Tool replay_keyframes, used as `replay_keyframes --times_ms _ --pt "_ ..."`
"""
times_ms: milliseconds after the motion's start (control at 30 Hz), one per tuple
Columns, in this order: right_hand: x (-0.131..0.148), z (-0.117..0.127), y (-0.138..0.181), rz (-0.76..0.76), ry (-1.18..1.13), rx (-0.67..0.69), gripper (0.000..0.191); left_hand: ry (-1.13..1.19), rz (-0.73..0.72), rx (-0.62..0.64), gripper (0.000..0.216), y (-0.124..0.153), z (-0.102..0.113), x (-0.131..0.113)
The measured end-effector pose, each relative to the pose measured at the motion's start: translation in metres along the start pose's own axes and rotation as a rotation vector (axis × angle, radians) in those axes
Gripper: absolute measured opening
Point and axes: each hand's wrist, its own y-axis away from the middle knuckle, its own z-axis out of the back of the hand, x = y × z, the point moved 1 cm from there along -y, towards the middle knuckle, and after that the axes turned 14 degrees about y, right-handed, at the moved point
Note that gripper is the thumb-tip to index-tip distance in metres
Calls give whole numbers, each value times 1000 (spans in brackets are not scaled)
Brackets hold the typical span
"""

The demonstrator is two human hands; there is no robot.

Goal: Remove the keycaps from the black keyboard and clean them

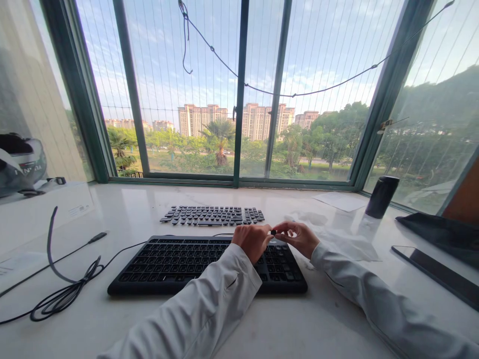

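Small black keycap point(273, 232) was pinched between left hand point(253, 241) and right hand point(298, 238) grips (both narrow), directly above keyboard point(179, 264) right end.

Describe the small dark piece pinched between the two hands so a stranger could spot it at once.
Start at the black keyboard on the white table. Above its right end the left hand and right hand meet fingertip to fingertip. The keycap is the tiny black piece between them, held up, unlike the loose keycaps laid out behind.
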Motion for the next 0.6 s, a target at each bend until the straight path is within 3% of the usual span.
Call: replay_keyframes --times_ms 267,600 --pt "-5 -1 1 -14 67 -113 30 -10 17 14 31 0 1 0" --pt "3 4 4 40 211 -138 27 -31 -1 36 27 -1 0 2"
